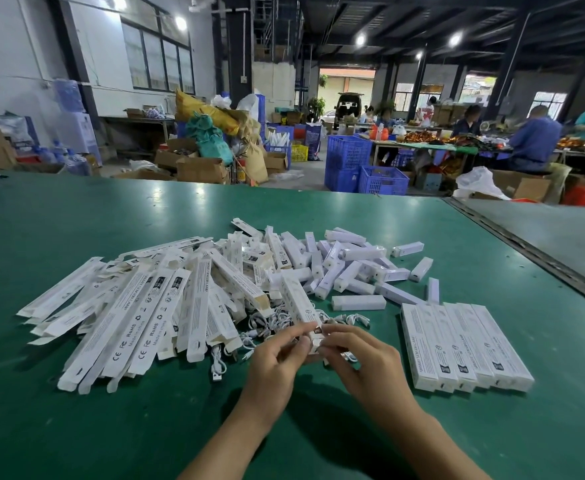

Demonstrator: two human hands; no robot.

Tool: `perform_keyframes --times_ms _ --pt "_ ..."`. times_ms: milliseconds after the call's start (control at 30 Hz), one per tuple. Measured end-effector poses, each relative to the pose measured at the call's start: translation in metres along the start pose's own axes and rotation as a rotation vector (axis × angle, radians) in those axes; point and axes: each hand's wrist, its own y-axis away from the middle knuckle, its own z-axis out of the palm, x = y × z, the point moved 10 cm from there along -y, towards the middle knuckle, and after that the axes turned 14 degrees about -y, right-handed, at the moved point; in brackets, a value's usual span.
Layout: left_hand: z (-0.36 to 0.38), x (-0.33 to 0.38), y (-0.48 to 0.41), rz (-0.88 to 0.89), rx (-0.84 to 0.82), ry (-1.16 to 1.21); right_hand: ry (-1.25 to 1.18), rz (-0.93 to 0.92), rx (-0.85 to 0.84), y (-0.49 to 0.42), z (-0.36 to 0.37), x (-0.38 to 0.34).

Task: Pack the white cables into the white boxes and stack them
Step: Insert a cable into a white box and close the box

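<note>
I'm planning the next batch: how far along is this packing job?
Done: a row of closed boxes lies side by side on the right. In hand: the left hand and right hand pinch the near end of one box. Left: a large pile of unfilled boxes and loose cables; no stacking shows yet.

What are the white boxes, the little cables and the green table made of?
White boxes: thin cardboard, it seems, matte, with printed text and folded flaps. Cables: likely plastic-coated, smooth and white, bending in loops. Table: green top, slightly shiny since lamps glint on it; maybe a rubber or plastic mat, hard to tell.
</note>
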Motion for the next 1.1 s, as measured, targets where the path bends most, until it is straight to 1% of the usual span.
perform_keyframes --times_ms 67,200,333,433,467,533,633,733,800,833,867,900,967,1000,1067,1100 --pt "0.003 0.003 0.001 0.02 -0.023 0.004 -0.017 0.026 0.01 0.0 -0.001 0.004" --pt "0.007 0.006 0.003 0.077 -0.075 -0.071 -0.055 0.064 0.007 0.0 -0.003 0.006" --pt "0.007 0.011 0.004 0.085 -0.063 -0.061 -0.075 0.168 0.042 0.002 -0.004 0.015" --pt "0.006 0.015 0.005 0.103 -0.077 -0.019 -0.101 0.113 0.037 0.002 -0.005 0.005" --pt "0.006 0.017 0.006 0.104 -0.088 0.023 -0.104 0.104 0.023 0.002 -0.005 0.003" --pt "0.005 0.02 0.007 0.065 -0.131 0.185 -0.071 0.153 0.017 0.003 -0.009 0.01" --pt "0.004 0.019 0.007 -0.03 -0.187 0.465 0.139 0.266 -0.01 0.004 -0.016 0.028" --pt "-0.01 0.009 0.002 -0.117 -0.121 0.626 0.279 0.272 -0.08 0.002 -0.017 0.03" --pt "-0.019 0.004 -0.002 -0.145 -0.072 0.705 0.309 0.274 -0.089 0.001 -0.016 0.029" --pt "-0.02 0.005 -0.002 -0.143 -0.081 0.73 0.287 0.281 -0.082 0.002 -0.015 0.028" --pt "-0.018 0.006 -0.002 -0.135 -0.108 0.713 0.23 0.296 -0.078 0.002 -0.012 0.028" --pt "-0.013 0.008 0.0 -0.13 -0.136 0.616 0.154 0.319 -0.088 0.003 -0.008 0.03" --pt "0.002 0.005 0.006 -0.109 -0.195 0.283 0.033 0.351 -0.15 0.007 0.003 0.032" --pt "0.011 0.006 0.009 -0.088 -0.224 0.177 -0.006 0.351 -0.176 0.009 0.008 0.032" --pt "0.019 0.003 0.012 -0.103 -0.198 0.168 -0.057 0.334 -0.154 0.011 0.009 0.032" --pt "0.017 0.001 0.011 -0.134 -0.152 0.198 -0.074 0.341 -0.091 0.011 0.003 0.036"
